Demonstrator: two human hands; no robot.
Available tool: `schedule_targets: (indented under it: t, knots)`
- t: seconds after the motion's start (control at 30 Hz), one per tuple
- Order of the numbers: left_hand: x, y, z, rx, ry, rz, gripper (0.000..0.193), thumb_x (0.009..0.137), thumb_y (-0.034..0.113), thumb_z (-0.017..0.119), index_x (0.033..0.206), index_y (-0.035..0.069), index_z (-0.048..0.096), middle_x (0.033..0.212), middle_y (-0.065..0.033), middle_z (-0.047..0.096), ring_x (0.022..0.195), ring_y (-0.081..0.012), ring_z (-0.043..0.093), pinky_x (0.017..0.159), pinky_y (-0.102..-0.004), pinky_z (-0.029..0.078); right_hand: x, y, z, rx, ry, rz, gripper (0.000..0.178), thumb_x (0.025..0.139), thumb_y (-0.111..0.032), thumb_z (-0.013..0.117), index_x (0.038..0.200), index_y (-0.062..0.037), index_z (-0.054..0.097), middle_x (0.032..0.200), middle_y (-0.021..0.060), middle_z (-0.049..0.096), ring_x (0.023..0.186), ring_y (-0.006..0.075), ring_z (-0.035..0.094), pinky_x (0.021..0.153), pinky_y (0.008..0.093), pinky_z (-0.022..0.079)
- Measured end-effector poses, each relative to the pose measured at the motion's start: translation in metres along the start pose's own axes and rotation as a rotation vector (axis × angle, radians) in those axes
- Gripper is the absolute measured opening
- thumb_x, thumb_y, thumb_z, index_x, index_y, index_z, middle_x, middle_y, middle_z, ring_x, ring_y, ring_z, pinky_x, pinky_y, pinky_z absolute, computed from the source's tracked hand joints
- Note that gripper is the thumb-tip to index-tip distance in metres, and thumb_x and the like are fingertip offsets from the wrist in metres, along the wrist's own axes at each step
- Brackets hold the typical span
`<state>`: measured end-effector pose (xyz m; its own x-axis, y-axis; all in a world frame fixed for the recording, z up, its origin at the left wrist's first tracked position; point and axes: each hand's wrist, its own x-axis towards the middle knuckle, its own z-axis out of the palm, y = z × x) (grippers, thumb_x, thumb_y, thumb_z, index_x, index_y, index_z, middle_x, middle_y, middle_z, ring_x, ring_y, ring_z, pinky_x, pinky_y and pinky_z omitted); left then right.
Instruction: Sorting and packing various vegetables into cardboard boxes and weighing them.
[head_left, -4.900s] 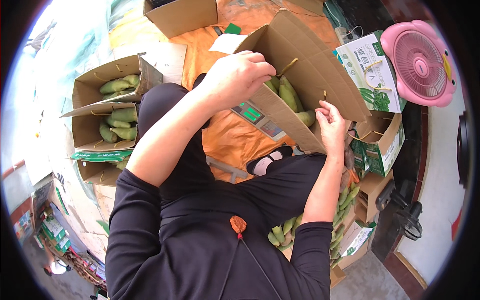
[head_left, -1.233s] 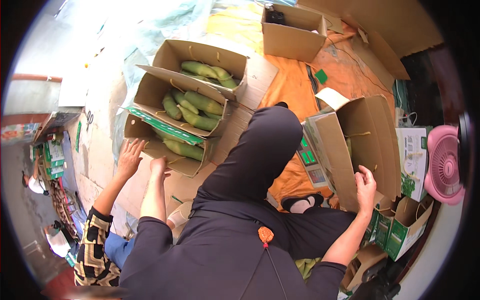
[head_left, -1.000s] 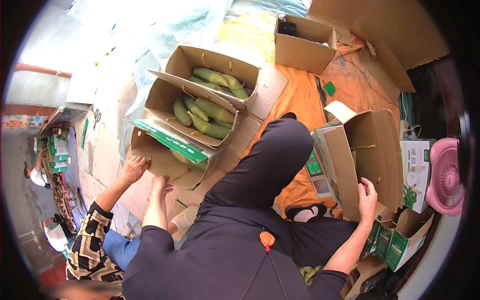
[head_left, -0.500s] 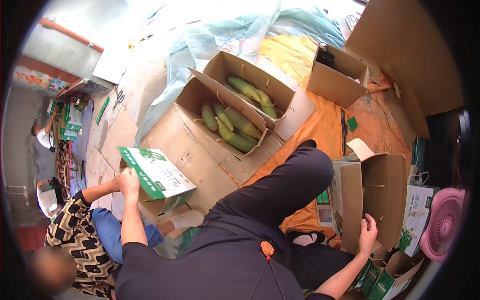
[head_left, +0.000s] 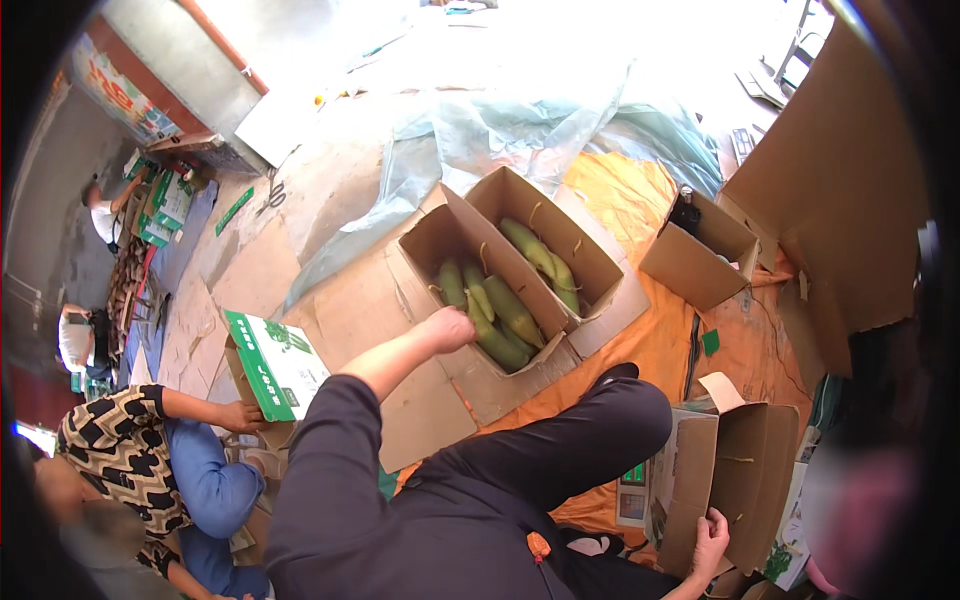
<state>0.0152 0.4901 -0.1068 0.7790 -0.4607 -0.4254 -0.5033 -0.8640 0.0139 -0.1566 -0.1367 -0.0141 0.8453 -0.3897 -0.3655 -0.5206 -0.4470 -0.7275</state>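
Note:
My left hand (head_left: 450,330) reaches out to the near rim of a brown cardboard box (head_left: 420,242) of long green gourds (head_left: 513,310). Its fingers are curled; what they grip, if anything, is hidden. A second box (head_left: 603,240) with more gourds (head_left: 530,245) stands against the first on its right. At my right side, my right hand (head_left: 710,543) pinches the near edge of an open carton (head_left: 735,485) whose visible inside holds a yellow cord handle. On my left, a co-worker's hand (head_left: 238,416) rests at a green-and-white printed carton (head_left: 275,365).
Flattened cardboard (head_left: 345,290) and an orange sheet (head_left: 625,190) cover the floor. A small box with a dark item (head_left: 700,255) stands at the far right, beside a tall cardboard panel (head_left: 830,180). Scissors (head_left: 272,190) lie far left. Other people work beyond.
My left hand has left the green-and-white carton and moved right to the gourd box. That carton is now at the co-worker's hand. My right hand stays on its carton; the view has shifted.

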Motion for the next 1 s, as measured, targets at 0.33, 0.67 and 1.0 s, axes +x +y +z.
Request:
schedule_targets:
  t: [0.33,0.67,1.0]
  knots:
    - [-0.024,-0.026,0.022,-0.087,0.011,0.049,0.018,0.081,0.021,0.055,0.074,0.011,0.069,0.074,-0.0100,0.066,0.074,-0.0283,0.065,0.065,-0.0413,0.051,0.002,-0.015,0.011,0.121,-0.036,-0.021,0.034,0.083,-0.008,0.065,0.113,0.0053,0.055,0.085,0.0031,0.061,0.076,0.0083,0.054,0.073,0.0215,0.043]
    - [-0.174,-0.047,0.084,0.170,-0.243,0.138,0.017,0.080,0.023,0.052,0.073,0.018,0.067,0.071,-0.0026,0.065,0.073,-0.0209,0.065,0.074,-0.0394,0.047,0.004,-0.014,0.014,0.096,-0.104,0.014,0.036,0.077,-0.003,0.066,0.111,0.0035,0.056,0.096,0.0066,0.064,0.086,0.0132,0.059,0.081,0.0262,0.046]
    - [-0.347,-0.017,0.135,-0.127,-0.352,-0.236,0.021,0.085,0.023,0.054,0.081,0.008,0.068,0.088,-0.0152,0.065,0.085,-0.0318,0.062,0.082,-0.0419,0.047,0.011,-0.002,0.016,-0.031,-0.143,0.026,0.037,0.071,-0.003,0.068,0.106,0.0041,0.058,0.092,0.0070,0.065,0.083,0.0145,0.058,0.078,0.0279,0.047]
